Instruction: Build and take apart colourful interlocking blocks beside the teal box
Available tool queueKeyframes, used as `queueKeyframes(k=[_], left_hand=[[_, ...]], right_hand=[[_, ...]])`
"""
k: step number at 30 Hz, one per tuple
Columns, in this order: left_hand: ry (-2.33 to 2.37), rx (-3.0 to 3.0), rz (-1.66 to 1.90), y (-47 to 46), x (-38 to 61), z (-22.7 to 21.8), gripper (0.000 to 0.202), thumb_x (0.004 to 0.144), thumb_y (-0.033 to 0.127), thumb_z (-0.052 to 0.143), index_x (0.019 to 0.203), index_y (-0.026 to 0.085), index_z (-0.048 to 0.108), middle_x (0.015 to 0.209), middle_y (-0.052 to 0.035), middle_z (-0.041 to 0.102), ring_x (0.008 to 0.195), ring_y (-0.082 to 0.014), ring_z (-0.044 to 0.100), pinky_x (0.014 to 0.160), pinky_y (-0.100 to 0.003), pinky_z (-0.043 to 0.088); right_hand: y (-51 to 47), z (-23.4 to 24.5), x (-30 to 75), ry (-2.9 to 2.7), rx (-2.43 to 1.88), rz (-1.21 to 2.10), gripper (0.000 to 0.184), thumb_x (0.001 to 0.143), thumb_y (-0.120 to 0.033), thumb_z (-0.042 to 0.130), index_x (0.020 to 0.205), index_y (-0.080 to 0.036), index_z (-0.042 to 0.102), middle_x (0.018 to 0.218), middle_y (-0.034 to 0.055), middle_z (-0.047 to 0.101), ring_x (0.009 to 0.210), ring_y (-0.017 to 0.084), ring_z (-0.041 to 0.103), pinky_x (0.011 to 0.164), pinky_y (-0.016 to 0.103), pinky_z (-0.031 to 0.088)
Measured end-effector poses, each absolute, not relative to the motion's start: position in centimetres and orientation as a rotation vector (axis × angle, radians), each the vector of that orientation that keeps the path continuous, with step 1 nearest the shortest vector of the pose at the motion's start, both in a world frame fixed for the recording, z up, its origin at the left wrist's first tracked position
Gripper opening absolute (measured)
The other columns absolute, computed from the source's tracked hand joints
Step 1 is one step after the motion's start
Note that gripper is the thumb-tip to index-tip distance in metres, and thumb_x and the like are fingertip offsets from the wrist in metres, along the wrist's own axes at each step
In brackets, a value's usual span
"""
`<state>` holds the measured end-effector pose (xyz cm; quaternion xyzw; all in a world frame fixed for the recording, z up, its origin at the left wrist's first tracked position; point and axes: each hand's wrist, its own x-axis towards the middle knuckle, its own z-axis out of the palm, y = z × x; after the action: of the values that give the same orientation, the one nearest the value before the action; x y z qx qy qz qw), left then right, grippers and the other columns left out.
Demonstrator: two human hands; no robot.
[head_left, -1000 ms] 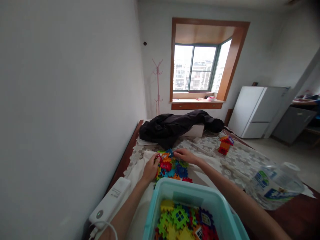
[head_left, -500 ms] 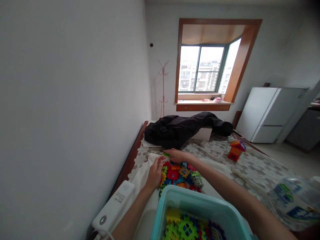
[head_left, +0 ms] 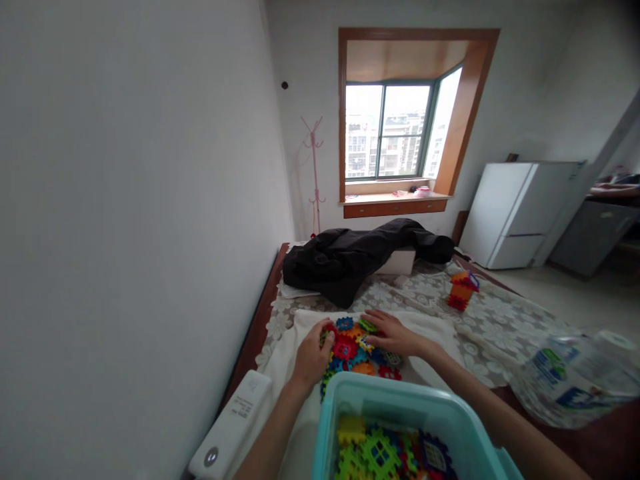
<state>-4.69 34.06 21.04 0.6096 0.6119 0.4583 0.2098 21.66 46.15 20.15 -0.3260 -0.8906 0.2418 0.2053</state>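
Note:
A pile of colourful plastic gear-edged building blocks (head_left: 345, 348) lies on a white cloth (head_left: 280, 353). My left hand (head_left: 314, 353) cups the pile's left edge, its thumb and fingers apart against the red and green pieces there. Across the pile, my right hand (head_left: 395, 335) rests with fingers spread over the right side, touching a green block (head_left: 369, 325) and a yellow one. Nearer to me stands a light teal plastic bin (head_left: 400, 390), whose rim hides the pile's front. More blocks (head_left: 380, 453) lie inside it, green, yellow, red and dark blue.
A white power strip-like box (head_left: 233, 420) lies along the wall at left. Black clothing (head_left: 350, 260) covers a white box at the back. An orange and red block house (head_left: 461, 291) stands on the lace tablecloth (head_left: 500, 313). A clear plastic package (head_left: 575, 380) sits at right.
My right hand has drawn back from beyond the pile's far edge onto its right side. My left hand stays by the left edge. The view has shifted slightly right.

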Motion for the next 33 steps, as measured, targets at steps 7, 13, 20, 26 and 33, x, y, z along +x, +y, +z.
queueKeyframes(k=[7,13,20,26,33], left_hand=[[1.63,2.009,1.09,33.9,-3.9,21.6,0.052,0.087,0.04,0.075,0.135,0.022,0.068,0.152,-0.0136,0.064,0.14,-0.0332,0.06,0.123,-0.052,0.042],[1.611,2.01,1.123,35.2,-4.1,20.7,0.045,0.087,0.037,0.072,0.13,0.023,0.07,0.145,-0.0129,0.069,0.135,-0.0317,0.065,0.119,-0.05,0.048],[1.613,2.066,1.128,34.7,-3.2,21.4,0.035,0.101,0.04,0.054,0.125,0.022,0.073,0.141,-0.0121,0.072,0.132,-0.0286,0.065,0.12,-0.049,0.046],[1.628,2.169,0.996,34.1,-2.6,22.0,0.056,0.079,0.04,0.084,0.131,0.022,0.073,0.145,-0.0136,0.069,0.136,-0.0349,0.062,0.125,-0.051,0.041],[1.563,2.137,1.043,35.2,-3.3,21.1,0.035,0.093,0.031,0.067,0.125,0.023,0.076,0.143,-0.0112,0.071,0.135,-0.0308,0.065,0.122,-0.049,0.046]], right_hand=[[42.4,18.4,23.3,-2.383,-0.882,0.631,0.065,0.096,-0.054,0.07,0.153,-0.025,0.059,0.164,0.0146,0.049,0.151,0.034,0.045,0.128,0.055,0.034],[43.1,19.0,23.3,-2.327,-0.794,0.597,0.043,0.104,-0.044,0.059,0.139,-0.023,0.068,0.141,0.0149,0.069,0.133,0.032,0.063,0.116,0.051,0.048],[43.4,17.9,24.0,-2.123,-0.949,0.622,0.03,0.106,-0.042,0.052,0.122,-0.023,0.069,0.106,0.0089,0.076,0.095,0.026,0.07,0.091,0.04,0.055],[43.2,18.1,24.4,-1.902,-0.92,0.658,0.019,0.097,-0.035,0.058,0.106,-0.022,0.07,0.109,0.0104,0.072,0.104,0.026,0.064,0.102,0.043,0.051],[44.4,18.3,24.5,-1.428,-0.942,0.871,0.033,0.084,-0.043,0.071,0.107,-0.022,0.062,0.107,0.0076,0.069,0.098,0.024,0.063,0.093,0.039,0.053]])
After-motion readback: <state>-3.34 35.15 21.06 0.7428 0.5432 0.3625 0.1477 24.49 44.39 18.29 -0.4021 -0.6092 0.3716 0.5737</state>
